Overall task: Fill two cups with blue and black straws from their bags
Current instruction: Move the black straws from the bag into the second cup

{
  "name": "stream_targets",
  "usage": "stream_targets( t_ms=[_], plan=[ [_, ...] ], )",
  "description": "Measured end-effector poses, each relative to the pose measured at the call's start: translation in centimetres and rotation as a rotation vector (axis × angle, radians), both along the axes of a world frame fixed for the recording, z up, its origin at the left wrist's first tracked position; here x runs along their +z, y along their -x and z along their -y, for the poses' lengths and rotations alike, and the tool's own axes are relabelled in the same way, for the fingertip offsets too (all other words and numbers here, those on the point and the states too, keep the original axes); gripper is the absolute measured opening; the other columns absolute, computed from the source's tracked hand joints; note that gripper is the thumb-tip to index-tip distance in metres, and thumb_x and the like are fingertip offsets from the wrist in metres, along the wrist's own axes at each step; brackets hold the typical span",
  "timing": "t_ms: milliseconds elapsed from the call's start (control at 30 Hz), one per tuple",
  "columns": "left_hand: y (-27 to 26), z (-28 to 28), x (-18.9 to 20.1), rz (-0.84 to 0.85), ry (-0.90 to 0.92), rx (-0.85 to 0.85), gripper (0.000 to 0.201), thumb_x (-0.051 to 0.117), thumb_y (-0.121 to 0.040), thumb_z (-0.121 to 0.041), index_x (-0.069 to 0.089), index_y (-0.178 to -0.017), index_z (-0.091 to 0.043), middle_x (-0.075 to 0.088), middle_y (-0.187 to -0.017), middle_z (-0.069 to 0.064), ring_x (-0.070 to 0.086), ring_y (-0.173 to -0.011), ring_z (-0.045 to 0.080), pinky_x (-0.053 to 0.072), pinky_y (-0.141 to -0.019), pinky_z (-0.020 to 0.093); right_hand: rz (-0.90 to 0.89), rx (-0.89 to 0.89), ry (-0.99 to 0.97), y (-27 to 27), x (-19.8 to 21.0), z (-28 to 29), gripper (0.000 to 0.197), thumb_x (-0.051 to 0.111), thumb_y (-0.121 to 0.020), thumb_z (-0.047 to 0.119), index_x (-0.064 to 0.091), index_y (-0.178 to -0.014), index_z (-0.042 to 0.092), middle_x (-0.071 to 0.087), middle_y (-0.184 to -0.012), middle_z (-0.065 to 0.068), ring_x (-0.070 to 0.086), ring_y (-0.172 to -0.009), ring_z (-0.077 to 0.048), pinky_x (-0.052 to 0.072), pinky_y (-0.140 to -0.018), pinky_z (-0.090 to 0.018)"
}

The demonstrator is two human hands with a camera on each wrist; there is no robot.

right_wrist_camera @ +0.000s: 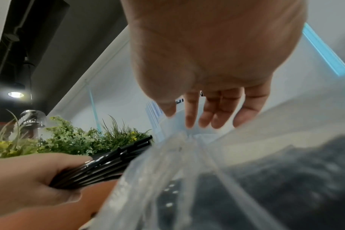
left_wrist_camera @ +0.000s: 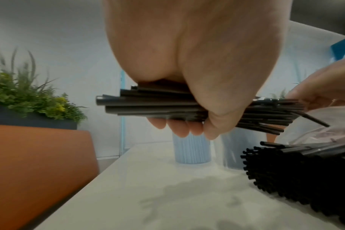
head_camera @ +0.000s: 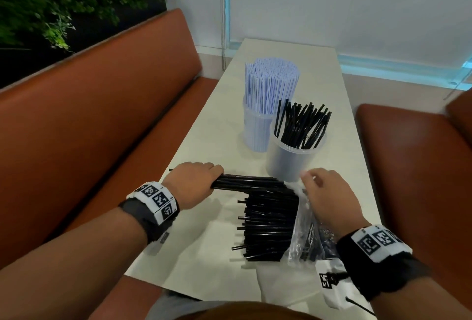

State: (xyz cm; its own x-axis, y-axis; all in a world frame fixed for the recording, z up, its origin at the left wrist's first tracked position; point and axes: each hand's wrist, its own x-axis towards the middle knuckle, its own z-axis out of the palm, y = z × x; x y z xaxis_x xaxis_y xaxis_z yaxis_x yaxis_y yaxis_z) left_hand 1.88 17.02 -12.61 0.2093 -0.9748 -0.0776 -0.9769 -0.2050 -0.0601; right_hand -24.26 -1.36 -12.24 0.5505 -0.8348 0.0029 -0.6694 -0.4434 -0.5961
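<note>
Your left hand (head_camera: 194, 184) grips a bunch (head_camera: 251, 183) of black straws, drawn from the bag (head_camera: 305, 230) at 5 o'clock. Your right hand (head_camera: 328, 197) hovers over the bag, fingers loose, holding nothing. Next, I judge: upend the bunch into the half-filled cup (head_camera: 293, 160) at 1 o'clock.

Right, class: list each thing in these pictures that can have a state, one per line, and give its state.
Blue cup: upright, packed full of blue straws.
Black cup: upright, partly filled, straws leaning loosely.
Bundle: held level above the table by the left hand.
Bag: open, lying on the table, many black straws sticking out.
Right hand: fingers relaxed, over the bag.
</note>
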Motion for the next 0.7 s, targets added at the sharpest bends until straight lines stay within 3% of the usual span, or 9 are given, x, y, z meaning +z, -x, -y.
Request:
stream_targets(
  t_ms=[100,167,267,333,467,567,633,700],
  plan=[
    [0.1,0.0,0.0,-0.022,0.052,0.008,0.022,0.049,-0.097,-0.027,0.049,-0.119,-0.026,0.060,-0.102,-0.005,0.060,-0.084,0.021,0.048,-0.071,0.037,0.361,-0.033,-0.021,-0.8,1.3,-0.8,0.025,0.040,-0.102,0.050,0.060,-0.104,0.035,0.061,-0.103,0.015,0.054,-0.097,0.001,0.039,-0.080,-0.020],
    [0.1,0.2,0.0,-0.014,0.061,0.001,0.022,0.049,-0.097,-0.027,0.049,-0.119,-0.026,0.060,-0.102,-0.004,0.060,-0.085,0.021,0.048,-0.071,0.037,0.490,-0.020,-0.109,-1.3,1.9,-1.3,0.028,0.041,-0.103,0.048,0.064,-0.108,0.032,0.063,-0.107,0.017,0.055,-0.103,0.004,0.042,-0.084,-0.022],
    [-0.4,0.1,-0.2,0.023,0.052,0.002,0.021,0.046,-0.099,-0.027,0.047,-0.119,-0.028,0.059,-0.102,-0.006,0.059,-0.083,0.020,0.041,-0.065,0.033,0.428,0.044,-0.150,-1.7,1.9,-1.7,0.030,0.042,-0.106,0.044,0.065,-0.111,0.025,0.065,-0.104,0.009,0.059,-0.102,-0.008,0.045,-0.088,-0.033],
    [-1.2,-0.4,-0.2,0.049,0.039,0.008,0.021,0.045,-0.099,-0.028,0.046,-0.120,-0.029,0.059,-0.102,-0.007,0.059,-0.083,0.018,0.037,-0.064,0.031,0.378,0.079,-0.153,-1.7,1.5,-1.9,0.031,0.042,-0.105,0.046,0.065,-0.109,0.026,0.066,-0.102,0.008,0.059,-0.100,-0.009,0.043,-0.087,-0.031],
    [-3.1,-1.7,-0.2,0.063,-0.014,0.029,0.020,0.045,-0.099,-0.027,0.045,-0.118,-0.031,0.058,-0.101,-0.009,0.057,-0.081,0.016,0.038,-0.065,0.032,0.327,0.107,-0.203,-1.8,0.8,-2.3,0.034,0.041,-0.102,0.053,0.065,-0.111,0.030,0.068,-0.103,0.016,0.059,-0.100,0.002,0.043,-0.084,-0.025],
    [-4.3,-2.6,-0.2,0.013,-0.019,0.066,0.019,0.044,-0.099,-0.027,0.047,-0.117,-0.032,0.058,-0.099,-0.010,0.055,-0.080,0.015,0.035,-0.067,0.031,0.247,0.189,-0.174,-2.2,0.5,-2.5,0.027,0.044,-0.102,0.052,0.065,-0.104,0.036,0.068,-0.099,0.021,0.059,-0.097,0.008,0.042,-0.081,-0.019],
    [-4.8,-3.2,-0.4,-0.016,-0.013,0.082,0.017,0.044,-0.100,-0.028,0.048,-0.115,-0.034,0.057,-0.098,-0.011,0.056,-0.082,0.014,0.032,-0.068,0.031,0.151,0.262,-0.104,-2.4,0.3,-2.6,0.019,0.050,-0.100,0.048,0.065,-0.109,0.039,0.065,-0.103,0.024,0.058,-0.098,0.006,0.040,-0.083,-0.018],
    [-5.1,-3.7,-0.5,-0.039,-0.006,0.092,0.016,0.044,-0.100,-0.029,0.048,-0.114,-0.035,0.057,-0.097,-0.012,0.056,-0.082,0.014,0.031,-0.068,0.030,0.078,0.325,-0.030,-2.9,0.2,-2.6,0.024,0.056,-0.100,0.041,0.067,-0.120,0.034,0.062,-0.109,0.022,0.055,-0.103,0.000,0.039,-0.090,-0.021]
  ],
)
